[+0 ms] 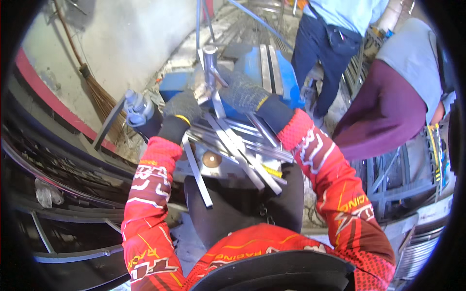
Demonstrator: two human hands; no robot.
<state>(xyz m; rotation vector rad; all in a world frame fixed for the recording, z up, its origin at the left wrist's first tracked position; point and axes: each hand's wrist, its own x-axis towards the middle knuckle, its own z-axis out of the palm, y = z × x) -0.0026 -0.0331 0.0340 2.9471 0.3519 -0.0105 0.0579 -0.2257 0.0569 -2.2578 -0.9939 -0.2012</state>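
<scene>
A dark curved brim [276,274] fills the bottom edge, with the person's red patterned sleeves [145,218] rising from either side of it. Both forearms reach up and inward, elbows spread wide, meeting over a blue machine [276,72].

The left hand [182,107], in a dark knit glove with a yellow cuff line, is curled over the machine's near left edge; whether its fingers clamp something there cannot be told. The right hand [244,92], gloved alike, is bent at the wrist and closed around the upright metal post [210,65] on top of the machine, fingers wrapped about its lower part.

Just below the hands a bundle of flat metal strips [242,145] fans out toward the person's lap, one strip [196,169] hanging off to the left. A grey round clamp knob [138,109] sticks out beside the left hand.

Farther out, a broom [99,94] leans against the pale wall, and two other people [383,97] stand at the upper right.
</scene>
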